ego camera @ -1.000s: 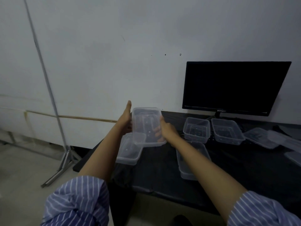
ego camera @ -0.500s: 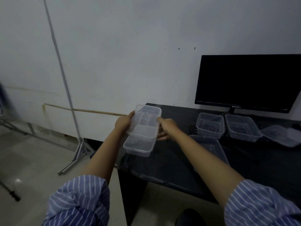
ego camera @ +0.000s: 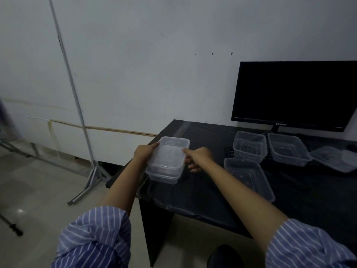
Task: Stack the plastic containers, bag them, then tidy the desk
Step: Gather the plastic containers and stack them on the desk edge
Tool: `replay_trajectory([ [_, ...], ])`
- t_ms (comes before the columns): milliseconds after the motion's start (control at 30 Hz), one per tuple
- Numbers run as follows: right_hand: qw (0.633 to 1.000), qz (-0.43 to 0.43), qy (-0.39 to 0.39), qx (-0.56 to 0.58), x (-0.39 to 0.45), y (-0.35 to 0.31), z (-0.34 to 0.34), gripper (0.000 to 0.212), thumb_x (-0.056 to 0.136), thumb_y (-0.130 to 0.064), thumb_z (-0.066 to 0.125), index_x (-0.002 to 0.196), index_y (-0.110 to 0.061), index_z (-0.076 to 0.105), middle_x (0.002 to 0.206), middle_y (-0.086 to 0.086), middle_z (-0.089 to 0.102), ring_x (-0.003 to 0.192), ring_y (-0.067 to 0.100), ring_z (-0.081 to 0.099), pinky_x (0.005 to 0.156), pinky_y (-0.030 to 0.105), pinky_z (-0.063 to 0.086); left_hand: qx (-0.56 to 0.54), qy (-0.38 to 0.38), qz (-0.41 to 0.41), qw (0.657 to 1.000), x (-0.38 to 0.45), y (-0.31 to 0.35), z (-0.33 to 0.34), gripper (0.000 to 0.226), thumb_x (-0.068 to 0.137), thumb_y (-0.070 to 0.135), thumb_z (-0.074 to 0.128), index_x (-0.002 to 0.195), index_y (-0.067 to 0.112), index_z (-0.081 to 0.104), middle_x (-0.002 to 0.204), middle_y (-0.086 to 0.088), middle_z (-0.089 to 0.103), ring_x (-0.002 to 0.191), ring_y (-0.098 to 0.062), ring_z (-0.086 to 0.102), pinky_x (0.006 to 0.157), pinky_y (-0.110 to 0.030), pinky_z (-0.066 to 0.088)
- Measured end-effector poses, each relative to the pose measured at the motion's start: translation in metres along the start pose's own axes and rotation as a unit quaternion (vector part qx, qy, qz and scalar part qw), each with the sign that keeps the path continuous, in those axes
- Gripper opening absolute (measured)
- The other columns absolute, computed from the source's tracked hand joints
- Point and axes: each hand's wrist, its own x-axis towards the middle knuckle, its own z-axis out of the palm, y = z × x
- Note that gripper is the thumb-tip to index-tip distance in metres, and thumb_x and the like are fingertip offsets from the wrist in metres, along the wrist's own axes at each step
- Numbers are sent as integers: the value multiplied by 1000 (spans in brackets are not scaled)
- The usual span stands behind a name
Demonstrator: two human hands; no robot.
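A clear plastic container [ego camera: 170,154] sits nested in a second clear container [ego camera: 164,177] near the left end of the black desk [ego camera: 202,194]. My left hand [ego camera: 145,152] grips the top container's left rim. My right hand [ego camera: 197,157] holds its right side, thumb on the rim, fingers beside the wall. Three more open containers stand to the right: a near one [ego camera: 249,176], one further back [ego camera: 250,146] and one beside it [ego camera: 288,148].
A dark monitor [ego camera: 293,93] stands at the back of the desk against the white wall. A clear lid or shallow tray [ego camera: 334,158] lies at the far right. A metal stand [ego camera: 85,120] leans by the desk's left edge, over a tiled floor.
The container I held up in both hands has come down and now sits inside the one on the desk. The view has swung left and down.
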Motion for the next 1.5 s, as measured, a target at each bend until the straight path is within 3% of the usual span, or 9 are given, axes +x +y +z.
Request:
replay_trajectory([
  [200,996,10,-26,80,0,4,0,40,90,-34,66,118,-6,59,102,18,69,77,29,71,60,38,60,-16,-14,-10,1000,2,-4,4,60,84,33,71,124,-7,54,123,-19,59,108,-35,59,82,-38,50],
  [367,995,10,-25,100,3,8,-10,38,91,-30,64,119,-5,60,100,19,69,81,31,71,66,42,61,-43,-30,-10,999,3,-1,17,56,84,28,71,124,-6,53,125,-20,58,110,-35,59,92,-43,51],
  [700,997,12,-10,77,5,10,-19,46,91,-33,64,123,-2,57,107,19,67,72,25,68,50,32,57,36,-48,-1,998,0,14,25,56,89,29,66,128,-7,51,130,-21,54,118,-38,54,85,-45,48],
  [867,998,8,31,62,5,5,-34,43,94,-36,57,114,2,61,105,14,64,74,25,65,58,35,58,162,24,111,980,1,27,28,41,90,38,60,102,0,69,105,-18,67,105,-35,61,80,-33,44],
  [1067,991,-22,123,55,0,1,-86,28,94,-26,52,103,-3,66,91,7,64,63,19,62,53,31,56,105,78,241,962,-23,70,70,31,89,25,56,109,5,69,110,-14,69,106,-30,61,91,-34,44],
  [1200,982,-32,183,32,-2,15,-139,22,93,-24,53,90,-7,66,84,9,64,58,19,59,51,30,52,56,26,282,957,-44,90,116,24,88,20,59,100,2,70,101,-14,71,99,-28,63,82,-29,44],
  [1300,973,-23,222,-64,-5,30,-173,29,92,-29,55,85,-6,70,91,11,71,73,27,67,67,38,58,65,-37,281,957,-61,90,149,20,89,17,59,93,1,70,93,-13,70,93,-23,62,74,-23,37],
  [1400,967,21,222,-124,-16,48,-198,32,90,-33,61,98,-3,69,100,14,70,84,29,66,73,36,56,127,-91,246,956,-76,81,174,33,88,17,57,57,7,55,59,-4,52,70,-19,51,63,-24,32],
  [1500,970,74,176,-148,-28,63,-210,45,87,-35,67,115,-1,61,104,15,69,78,24,62,66,32,53,178,-137,184,957,-85,69,190,39,91,23,57,56,7,47,59,-3,46,69,-21,49,66,-27,36],
])
